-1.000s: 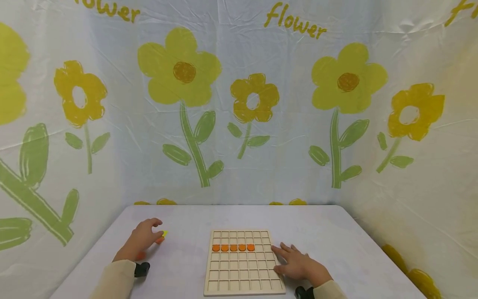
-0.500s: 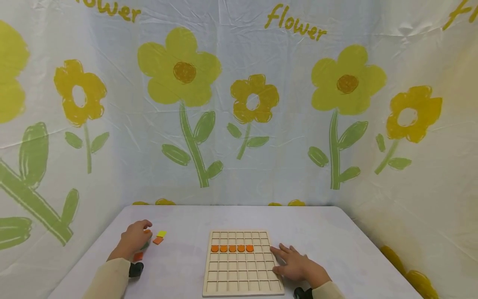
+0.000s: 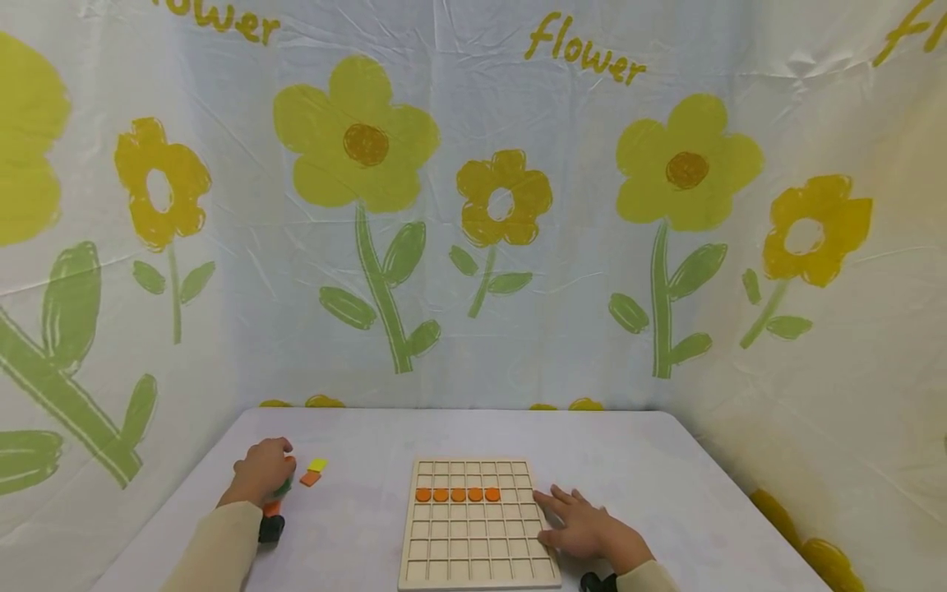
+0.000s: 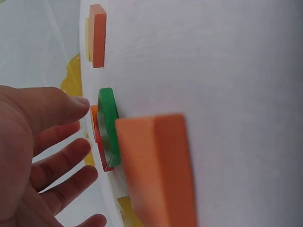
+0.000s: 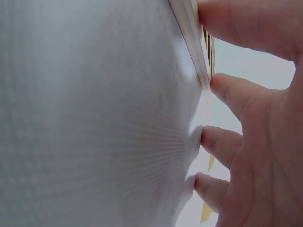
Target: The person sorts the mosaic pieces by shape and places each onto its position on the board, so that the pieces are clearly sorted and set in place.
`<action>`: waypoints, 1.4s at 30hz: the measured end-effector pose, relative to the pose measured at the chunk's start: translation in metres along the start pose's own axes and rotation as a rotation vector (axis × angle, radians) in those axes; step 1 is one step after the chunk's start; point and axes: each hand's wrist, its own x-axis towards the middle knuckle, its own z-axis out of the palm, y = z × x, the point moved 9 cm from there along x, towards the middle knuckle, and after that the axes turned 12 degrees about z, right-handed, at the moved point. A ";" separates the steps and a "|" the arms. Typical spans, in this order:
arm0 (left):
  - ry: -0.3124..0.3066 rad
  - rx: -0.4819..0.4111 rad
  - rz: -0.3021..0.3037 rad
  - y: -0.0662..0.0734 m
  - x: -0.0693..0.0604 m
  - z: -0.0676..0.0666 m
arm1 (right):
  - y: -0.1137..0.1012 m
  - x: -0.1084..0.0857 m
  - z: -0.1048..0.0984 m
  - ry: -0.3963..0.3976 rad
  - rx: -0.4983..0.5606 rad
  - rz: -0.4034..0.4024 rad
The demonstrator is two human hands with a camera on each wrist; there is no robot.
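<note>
My left hand (image 3: 261, 473) hovers low over a small cluster of coloured pieces on the table's left side. In the left wrist view its thumb and fingers are apart, with the thumb tip beside a green piece (image 4: 109, 125) and a small orange piece (image 4: 93, 116) behind it. A larger-looking orange block (image 4: 156, 165) lies nearest that camera. My right hand (image 3: 588, 526) has its fingers spread, thumb and index fingertip touching the right edge of a wooden grid board (image 3: 473, 547); other fingertips rest on the table. Orange discs (image 3: 459, 495) form a row on the board.
A yellow tile (image 3: 317, 465) and an orange tile (image 3: 311, 478) lie touching, right of the left hand. Part of a yellow piece (image 4: 129, 213) shows low in the left wrist view. Flower-printed cloth (image 3: 562, 345) stands behind the white table (image 3: 355, 534).
My left hand has moved left from the yellow and orange tiles to the cluster farther left, uncovering those tiles. My right hand stays at the board's edge. The disc row looks the same.
</note>
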 end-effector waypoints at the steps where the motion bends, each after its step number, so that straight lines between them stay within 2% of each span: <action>1: -0.009 -0.002 -0.008 0.000 0.000 0.001 | 0.000 0.000 0.000 -0.002 0.001 0.002; 6: -0.044 -0.005 -0.043 -0.002 0.001 0.003 | 0.002 0.001 0.002 -0.013 -0.002 0.018; 13: -0.050 0.020 -0.023 0.001 0.005 0.001 | 0.002 0.000 0.000 -0.010 -0.012 0.005; 22: -0.081 0.016 -0.057 0.002 0.004 0.000 | 0.002 0.003 0.001 -0.004 -0.012 0.018; 26: -0.082 0.008 -0.045 0.007 0.004 -0.002 | 0.003 0.002 0.001 -0.008 -0.012 0.018; 32: -0.051 -0.018 0.000 0.018 0.006 -0.008 | 0.003 0.001 -0.002 -0.004 -0.012 0.021; 38: -0.036 -0.038 0.017 0.024 0.008 -0.009 | 0.003 0.001 -0.002 -0.009 0.000 0.022; 42: -0.008 -0.031 0.047 0.032 0.009 -0.010 | 0.002 0.001 0.000 -0.005 0.007 0.026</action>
